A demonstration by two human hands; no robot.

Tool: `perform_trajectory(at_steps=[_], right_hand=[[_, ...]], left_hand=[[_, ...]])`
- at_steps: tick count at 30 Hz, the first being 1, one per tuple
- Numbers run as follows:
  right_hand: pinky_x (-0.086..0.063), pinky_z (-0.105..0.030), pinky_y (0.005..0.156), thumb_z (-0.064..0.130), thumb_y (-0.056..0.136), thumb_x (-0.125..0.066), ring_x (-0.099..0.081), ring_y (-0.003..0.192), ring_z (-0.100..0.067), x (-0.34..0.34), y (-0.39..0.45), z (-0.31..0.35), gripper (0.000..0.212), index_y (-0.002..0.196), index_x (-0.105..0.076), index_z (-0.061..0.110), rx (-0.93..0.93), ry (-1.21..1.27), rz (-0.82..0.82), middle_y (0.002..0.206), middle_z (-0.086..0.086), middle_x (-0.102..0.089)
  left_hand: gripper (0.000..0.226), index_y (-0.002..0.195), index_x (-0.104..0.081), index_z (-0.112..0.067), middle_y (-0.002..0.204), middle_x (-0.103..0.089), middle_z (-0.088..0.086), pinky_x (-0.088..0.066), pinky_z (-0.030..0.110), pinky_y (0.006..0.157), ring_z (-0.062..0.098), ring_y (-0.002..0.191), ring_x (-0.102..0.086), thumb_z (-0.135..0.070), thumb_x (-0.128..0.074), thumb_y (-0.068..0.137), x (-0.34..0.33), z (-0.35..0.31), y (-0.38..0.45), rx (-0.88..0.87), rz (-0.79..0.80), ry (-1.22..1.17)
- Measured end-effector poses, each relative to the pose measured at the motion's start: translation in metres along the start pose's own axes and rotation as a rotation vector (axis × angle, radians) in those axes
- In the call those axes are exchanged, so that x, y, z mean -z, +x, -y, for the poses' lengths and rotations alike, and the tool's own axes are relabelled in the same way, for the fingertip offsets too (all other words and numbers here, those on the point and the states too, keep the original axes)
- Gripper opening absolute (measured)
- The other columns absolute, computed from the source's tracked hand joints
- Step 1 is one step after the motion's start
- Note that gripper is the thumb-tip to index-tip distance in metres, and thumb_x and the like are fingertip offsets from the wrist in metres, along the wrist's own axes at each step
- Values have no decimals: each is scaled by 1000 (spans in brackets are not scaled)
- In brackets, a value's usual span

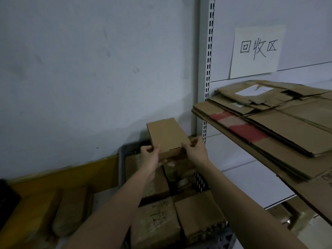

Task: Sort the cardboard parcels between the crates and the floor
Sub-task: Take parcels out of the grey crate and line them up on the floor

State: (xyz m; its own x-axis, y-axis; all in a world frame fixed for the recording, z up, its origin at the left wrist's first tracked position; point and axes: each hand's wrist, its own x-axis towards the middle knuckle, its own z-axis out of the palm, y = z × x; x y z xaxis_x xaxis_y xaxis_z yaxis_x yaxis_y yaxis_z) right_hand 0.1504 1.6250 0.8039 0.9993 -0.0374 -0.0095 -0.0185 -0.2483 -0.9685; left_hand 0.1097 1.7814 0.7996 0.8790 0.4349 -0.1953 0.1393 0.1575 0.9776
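A flat brown cardboard parcel (pixel 166 135) is held up above the dark plastic crate (pixel 122 164), tilted with its far end raised toward the wall. My left hand (pixel 150 156) grips its near left corner, thumb on top. My right hand (pixel 195 150) pinches its near right edge. Below, the crate holds several cardboard parcels, one with handwriting on its top (pixel 158 218) and a plain one (pixel 197 212) beside it. Two more parcels (pixel 71 211) lie on the floor to the left of the crate.
A metal shelf on the right carries a stack of flattened cardboard (pixel 269 123) that juts out over the crate's right side. A paper sign (pixel 256 51) hangs on the shelf's back panel. The slotted upright (pixel 208 69) stands close behind the parcel. A yellow floor strip (pixel 53 178) runs along the wall.
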Motion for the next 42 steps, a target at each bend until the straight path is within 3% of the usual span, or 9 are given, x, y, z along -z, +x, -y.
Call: perform_trajectory(at_steps=[3, 5, 8, 12, 16, 19, 23, 28, 42], right_hand=[[-51, -37, 86, 38, 96, -61, -59, 102, -19, -13, 2, 7, 27, 111, -52, 17, 66, -115, 93, 105, 3, -57], [-48, -49, 97, 50, 94, -59, -52, 118, -27, -17, 4, 6, 42, 120, -53, 19, 124, -346, 89, 127, -4, -50], [-30, -60, 111, 63, 88, -58, -26, 141, -37, -21, 7, 2, 73, 144, -37, 22, 136, -682, 62, 153, -11, -25], [-13, -70, 112, 80, 78, -54, -5, 150, -41, -32, 16, -2, 103, 157, -17, 25, 53, -855, 162, 165, -10, -4], [-20, -59, 116, 76, 77, -60, -20, 145, -44, -38, 27, -11, 108, 156, -16, 16, -57, -765, 81, 159, -19, -16], [-32, -47, 112, 78, 72, -65, -32, 140, -39, -34, 36, -18, 116, 151, -23, 4, -169, -707, -11, 152, -21, -33], [-35, -48, 111, 79, 65, -71, -36, 138, -38, -34, 43, -22, 121, 150, -27, 4, -229, -678, 2, 151, -19, -38], [-46, -45, 96, 61, 73, -78, -52, 126, -37, -31, 40, -23, 102, 144, -29, 6, -163, -546, 37, 141, -15, -51], [-51, -48, 93, 48, 80, -78, -59, 115, -33, -21, 6, -8, 63, 123, -48, 13, -65, -278, -96, 126, -10, -60]], left_hand=[[24, 121, -45, -15, 123, -53, 10, -59, 34, 70, 24, 101, -61, -13, -56, 100, 30, -12, 10, -84, -64, -70], [25, 123, -46, -14, 129, -52, 12, -60, 36, 75, 27, 109, -60, -11, -55, 100, 53, -16, 18, -123, -86, -31], [25, 122, -45, -17, 133, -50, 12, -59, 35, 77, 28, 116, -57, -9, -54, 100, 83, -14, 25, -158, -133, 27], [28, 123, -43, -16, 131, -48, 11, -57, 32, 70, 28, 115, -57, -7, -55, 99, 107, -5, 28, -172, -167, 39], [28, 123, -43, -13, 128, -50, 12, -58, 33, 69, 19, 98, -59, -6, -55, 99, 126, 7, 32, -161, -175, 54], [29, 125, -43, -11, 131, -53, 18, -58, 35, 70, 27, 108, -60, -6, -55, 99, 136, 18, 35, -146, -158, 47], [30, 125, -43, -15, 134, -53, 19, -58, 33, 70, 30, 114, -59, -7, -56, 99, 143, 27, 35, -139, -132, 80], [36, 132, -42, -12, 136, -52, 18, -59, 30, 70, 27, 113, -59, -7, -56, 99, 143, 35, 38, -140, -113, 105], [36, 132, -42, -14, 134, -52, 18, -58, 33, 71, 31, 114, -58, -5, -54, 99, 150, 17, 24, -143, -196, 34]])
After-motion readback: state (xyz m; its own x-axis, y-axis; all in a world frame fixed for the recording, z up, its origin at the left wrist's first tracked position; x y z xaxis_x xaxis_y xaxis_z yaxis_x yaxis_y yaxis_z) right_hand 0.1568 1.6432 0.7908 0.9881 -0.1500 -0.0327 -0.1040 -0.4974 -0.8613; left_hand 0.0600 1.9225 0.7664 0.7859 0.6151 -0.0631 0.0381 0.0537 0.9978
